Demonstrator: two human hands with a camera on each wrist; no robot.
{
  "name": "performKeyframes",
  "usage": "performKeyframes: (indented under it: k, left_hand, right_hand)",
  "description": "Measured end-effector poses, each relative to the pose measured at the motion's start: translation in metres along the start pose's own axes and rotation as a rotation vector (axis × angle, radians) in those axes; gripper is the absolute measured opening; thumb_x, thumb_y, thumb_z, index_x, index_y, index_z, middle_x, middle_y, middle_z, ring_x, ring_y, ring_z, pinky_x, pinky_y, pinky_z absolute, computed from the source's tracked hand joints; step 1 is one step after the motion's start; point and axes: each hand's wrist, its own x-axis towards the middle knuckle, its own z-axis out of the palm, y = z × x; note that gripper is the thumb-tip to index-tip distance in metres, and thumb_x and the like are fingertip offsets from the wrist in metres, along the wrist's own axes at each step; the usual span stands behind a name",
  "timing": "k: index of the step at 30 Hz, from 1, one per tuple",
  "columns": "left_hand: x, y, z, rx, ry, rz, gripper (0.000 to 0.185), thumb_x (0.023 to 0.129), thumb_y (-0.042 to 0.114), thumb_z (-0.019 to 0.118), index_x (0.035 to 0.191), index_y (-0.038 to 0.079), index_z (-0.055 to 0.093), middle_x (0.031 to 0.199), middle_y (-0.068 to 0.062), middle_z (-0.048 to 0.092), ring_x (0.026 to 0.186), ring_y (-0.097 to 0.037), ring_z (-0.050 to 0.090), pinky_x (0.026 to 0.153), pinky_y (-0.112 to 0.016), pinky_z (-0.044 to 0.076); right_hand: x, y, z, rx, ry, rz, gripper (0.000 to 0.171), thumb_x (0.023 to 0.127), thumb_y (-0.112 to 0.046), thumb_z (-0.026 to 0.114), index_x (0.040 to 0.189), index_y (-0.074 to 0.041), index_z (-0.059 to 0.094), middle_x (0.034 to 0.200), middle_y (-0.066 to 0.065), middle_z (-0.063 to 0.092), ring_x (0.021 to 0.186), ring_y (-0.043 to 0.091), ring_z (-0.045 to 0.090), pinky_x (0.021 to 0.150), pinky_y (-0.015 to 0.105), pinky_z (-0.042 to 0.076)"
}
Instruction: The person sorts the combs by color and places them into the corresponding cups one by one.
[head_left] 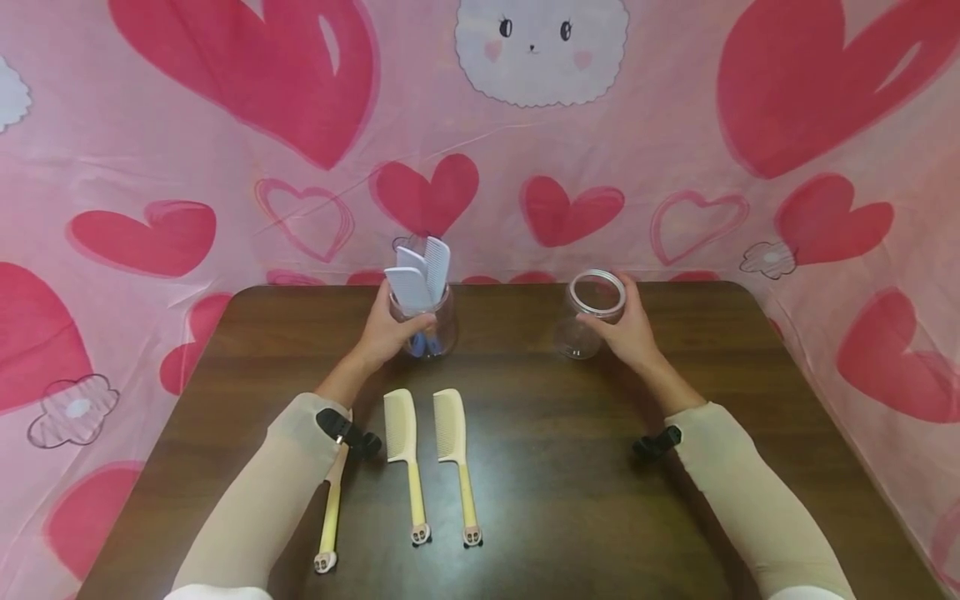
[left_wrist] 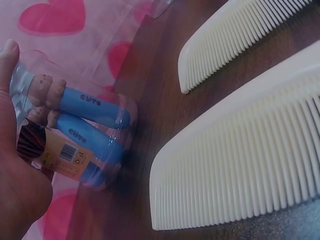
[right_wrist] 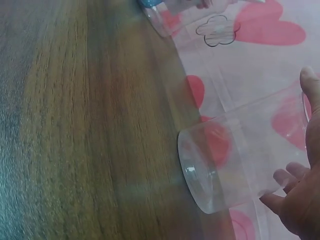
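At the back left of the table, my left hand [head_left: 384, 332] grips a clear jar [head_left: 447, 329] round its side near the rim. Several pale blue combs [head_left: 409, 288] stand in it, teeth end up; their blue handles [left_wrist: 92, 106] with small animal figures point down. My right hand [head_left: 632, 335] holds a second clear jar [head_left: 573, 340] with a silver rim, thumb in front. Nothing shows inside that jar, and it stands on the table. Nearer me lie two yellow combs [head_left: 402, 425] [head_left: 452, 427]. A third yellow comb [head_left: 329, 521] is partly hidden by my left forearm.
The dark wooden table [head_left: 555, 483] ends just behind both jars. A pink cloth [head_left: 495, 133] with hearts hangs behind it and along both sides. Black straps with cameras [head_left: 348, 432] sit on my wrists.
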Motion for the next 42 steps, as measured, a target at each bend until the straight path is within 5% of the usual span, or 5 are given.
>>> performKeyframes:
  k: [9,17,22,29,42]
  left_hand:
    - [0.012,-0.022,-0.009,0.051,-0.028,0.029,0.084,0.085,-0.005,0.075,0.152,0.001,0.025,0.141,-0.024,0.045,0.126,-0.035,0.049,0.107,-0.049,0.042]
    - [0.007,-0.010,-0.026,0.240,-0.112,0.007,0.088,0.086,0.005,0.080,0.153,0.003,0.023,0.146,-0.024,0.042,0.136,-0.039,0.042,0.116,-0.056,0.032]
    - [-0.018,0.006,-0.060,0.441,-0.143,-0.069,0.090,0.092,0.015,0.077,0.158,-0.003,0.019,0.157,-0.030,0.030,0.146,-0.046,0.029,0.117,-0.062,0.026]
    - [-0.063,0.009,-0.099,0.623,-0.162,-0.141,0.073,0.097,0.025,0.071,0.150,-0.010,0.034,0.148,-0.036,0.039,0.134,-0.053,0.043,0.107,-0.065,0.038]
    - [-0.113,-0.008,-0.097,0.813,-0.199,-0.364,0.062,0.087,0.031,0.080,0.118,-0.015,0.054,0.105,-0.031,0.060,0.096,-0.041,0.060,0.083,-0.054,0.052]
  right_hand:
    - [0.002,0.008,0.006,0.041,0.045,-0.039,0.073,0.085,0.002,0.077,0.143,0.012,0.034,0.141,0.035,0.048,0.131,0.047,0.045,0.110,0.059,0.033]
    - [0.014,0.049,0.008,-0.009,0.067,-0.027,0.077,0.084,-0.006,0.081,0.146,0.002,0.036,0.142,0.023,0.052,0.132,0.035,0.047,0.112,0.048,0.033]
    - [0.015,0.050,0.008,-0.020,0.071,-0.040,0.077,0.084,-0.010,0.083,0.144,0.000,0.037,0.141,0.020,0.054,0.131,0.032,0.049,0.112,0.047,0.034]
    - [0.015,0.050,0.006,-0.005,0.080,-0.052,0.077,0.083,-0.007,0.083,0.144,0.003,0.037,0.141,0.023,0.054,0.130,0.034,0.049,0.112,0.054,0.033]
    - [0.016,0.049,0.006,-0.003,0.064,-0.032,0.078,0.084,-0.009,0.083,0.145,0.000,0.035,0.142,0.023,0.053,0.133,0.033,0.048,0.114,0.051,0.032]
